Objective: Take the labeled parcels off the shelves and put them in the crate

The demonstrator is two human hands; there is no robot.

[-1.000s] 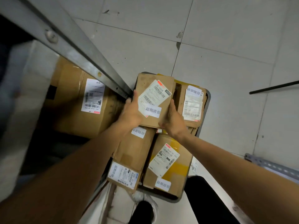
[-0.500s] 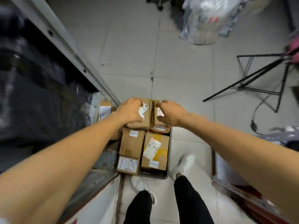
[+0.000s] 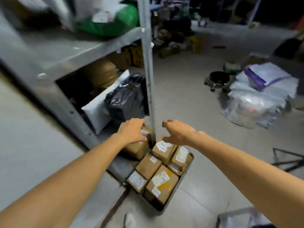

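A grey crate (image 3: 191, 159) on the floor holds several brown labeled parcels, among them one with yellow tape (image 3: 162, 183) and one at the far end (image 3: 163, 150). My left hand (image 3: 133, 130) hovers, fingers relaxed, over a brown labeled box (image 3: 137, 149) on the lowest shelf; whether it touches the box is unclear. My right hand (image 3: 177, 132) hangs above the crate's far end, fingers loosely curled, holding nothing. Further parcels lie on the shelf behind: a black bag (image 3: 126, 99), a white mailer (image 3: 98, 111) and a brown wrapped bundle (image 3: 100, 73).
The shelf's metal upright (image 3: 148, 63) rises between my hands. A green bag (image 3: 108, 23) sits on the shelf above. A pile of plastic bags (image 3: 259, 96), a black wheeled stool (image 3: 217, 79) and black stand legs (image 3: 287, 160) are on the floor to the right.
Both hands have let go of the parcel set at the crate's far end and risen away from it. My view has tilted up from the crate to the shelves and room.
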